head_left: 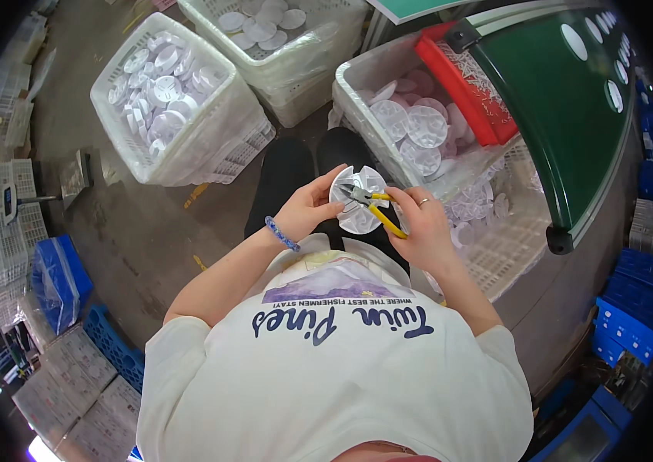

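My left hand (pixel 309 206) is closed on the left edge of a round, clear-white plastic disc (pixel 360 221), held above my lap. Molded ribs divide the disc's face. In my right hand (pixel 423 229) are cutting pliers (pixel 379 212) with yellow handles. Their dark jaws lie over the middle of the disc, pointing toward my left hand. Whether the jaws touch the plastic, I cannot tell. Just beyond my right hand, several similar discs (pixel 426 127) lie in a white crate (pixel 351 77).
A red tray (pixel 469 100) of small white plastic scraps rests over that crate's right side. Left of it stand two more lined crates (pixel 219 115) (pixel 307 85) of discs. A dark green panel (pixel 565 100) juts in at right. Blue boxes (pixel 634 300) are stacked far right.
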### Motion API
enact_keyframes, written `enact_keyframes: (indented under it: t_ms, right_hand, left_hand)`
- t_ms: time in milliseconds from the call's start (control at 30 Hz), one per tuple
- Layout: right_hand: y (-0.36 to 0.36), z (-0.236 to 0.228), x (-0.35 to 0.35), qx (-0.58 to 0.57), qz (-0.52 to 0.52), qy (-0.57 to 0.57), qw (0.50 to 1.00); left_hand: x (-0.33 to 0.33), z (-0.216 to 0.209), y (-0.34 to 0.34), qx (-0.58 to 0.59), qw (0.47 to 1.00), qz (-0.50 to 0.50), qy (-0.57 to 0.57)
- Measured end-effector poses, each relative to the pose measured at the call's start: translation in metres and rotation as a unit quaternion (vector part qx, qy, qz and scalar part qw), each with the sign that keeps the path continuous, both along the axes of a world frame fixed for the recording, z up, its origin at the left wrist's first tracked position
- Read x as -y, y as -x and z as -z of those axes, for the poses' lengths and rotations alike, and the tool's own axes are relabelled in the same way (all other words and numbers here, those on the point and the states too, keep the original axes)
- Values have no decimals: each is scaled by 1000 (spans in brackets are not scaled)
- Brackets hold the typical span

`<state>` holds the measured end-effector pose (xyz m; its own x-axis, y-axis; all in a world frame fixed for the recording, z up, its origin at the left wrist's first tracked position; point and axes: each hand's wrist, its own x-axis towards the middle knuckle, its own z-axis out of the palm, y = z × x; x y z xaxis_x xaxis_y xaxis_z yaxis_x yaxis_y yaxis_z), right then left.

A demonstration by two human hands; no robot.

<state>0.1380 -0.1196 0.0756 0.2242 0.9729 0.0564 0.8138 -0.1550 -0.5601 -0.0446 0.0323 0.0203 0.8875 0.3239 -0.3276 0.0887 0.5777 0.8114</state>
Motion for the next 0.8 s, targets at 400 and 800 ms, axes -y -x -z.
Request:
enact_keyframes:
  t_ms: [400, 800]
  right_hand:
    - [23, -19, -30, 133, -34, 101, 985]
    - [7, 21, -30, 70, 44, 15, 996]
  left_hand:
    - [0, 14, 13, -21, 997, -44, -60]
    - [-13, 17, -40, -147, 909, -125, -370]
